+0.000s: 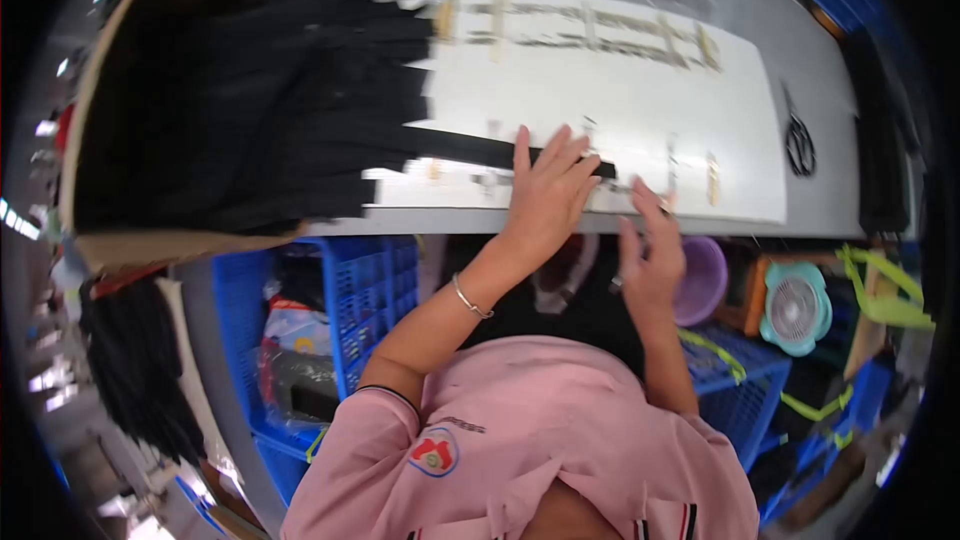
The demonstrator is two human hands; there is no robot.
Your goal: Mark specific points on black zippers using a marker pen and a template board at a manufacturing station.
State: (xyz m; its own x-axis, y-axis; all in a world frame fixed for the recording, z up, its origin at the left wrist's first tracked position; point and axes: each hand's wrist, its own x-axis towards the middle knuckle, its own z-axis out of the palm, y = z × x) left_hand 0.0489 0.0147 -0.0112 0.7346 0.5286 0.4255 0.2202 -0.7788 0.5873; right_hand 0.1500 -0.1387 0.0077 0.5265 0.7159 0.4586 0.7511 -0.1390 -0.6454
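My left hand [545, 185] lies flat with its fingers spread over a narrow black fabric strip [465, 148]. The strip runs across a white board [600, 90], from a large pile of black fabric pieces [240, 110] on the left to a short end just past my fingertips. At the board's near edge, right of the strip's end, hovers my right hand [655, 255]. Its thumb and fingers are apart, and nothing shows between them. Tape strips and dark marks cross the board in two rows, too blurred to make out.
Black-handled scissors [798, 145] lie on the grey table [825, 80] right of the board. Below the front edge are a blue crate [375, 300] with bagged items, a purple basin [702, 280], a turquoise fan [796, 308] and another blue crate [745, 390].
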